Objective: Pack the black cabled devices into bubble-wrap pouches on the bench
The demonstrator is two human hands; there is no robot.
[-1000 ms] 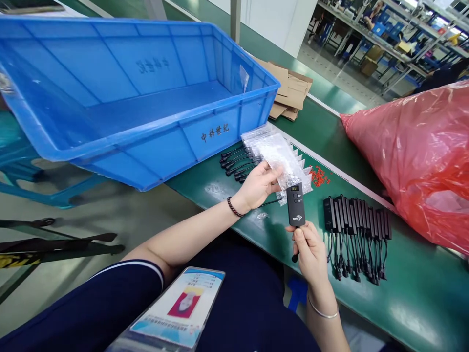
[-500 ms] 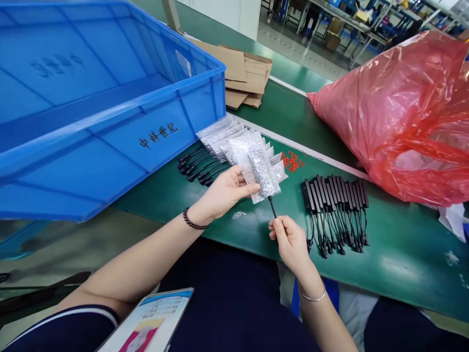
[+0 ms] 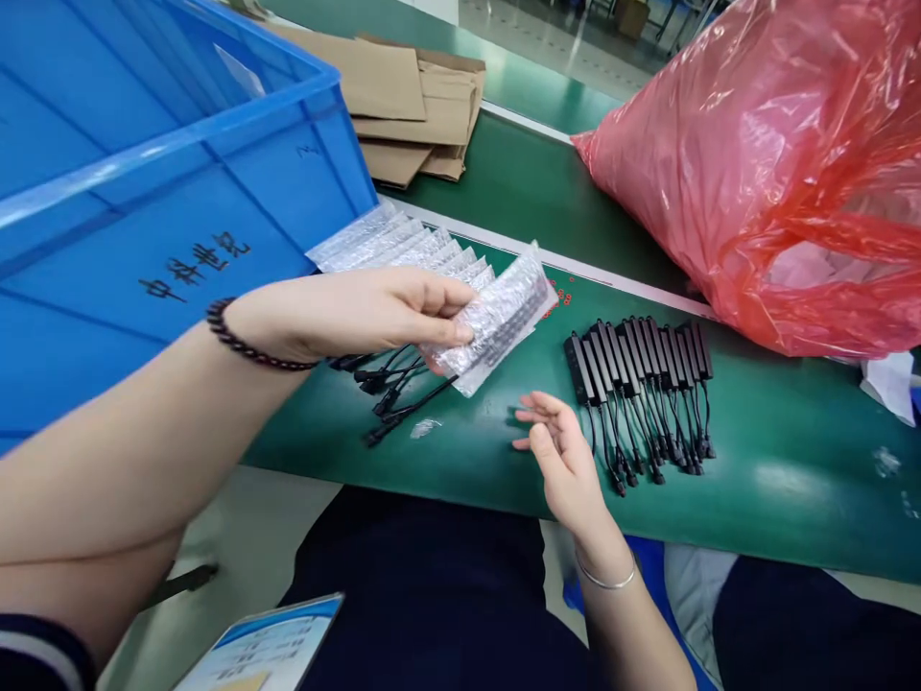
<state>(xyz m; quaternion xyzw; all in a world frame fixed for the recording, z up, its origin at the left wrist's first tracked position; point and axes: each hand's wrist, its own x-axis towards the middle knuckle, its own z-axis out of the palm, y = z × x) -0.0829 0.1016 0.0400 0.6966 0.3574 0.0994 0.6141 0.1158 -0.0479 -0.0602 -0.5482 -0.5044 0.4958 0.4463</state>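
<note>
My left hand [image 3: 352, 312] is closed on a bubble-wrap bag [image 3: 496, 321] with a black device inside, held just above the green table [image 3: 791, 499]. A row of more bubble-wrap bags [image 3: 389, 240] lies behind it, with black cables [image 3: 392, 384] sticking out beneath. My right hand [image 3: 561, 456] hovers open and empty over the table's front edge, fingers spread. Just right of it lies a row of several black devices with cables [image 3: 640, 379].
A large blue crate [image 3: 144, 192] fills the left side, overhanging the table. A red plastic bag [image 3: 777, 163] bulges at the back right. Flattened cardboard [image 3: 410, 106] lies at the back. Small red rings [image 3: 561, 288] are scattered behind the held bag.
The black device went into the bubble-wrap bag. My right hand let go of its cable and opened. My left hand carried the filled bag leftward and higher.
</note>
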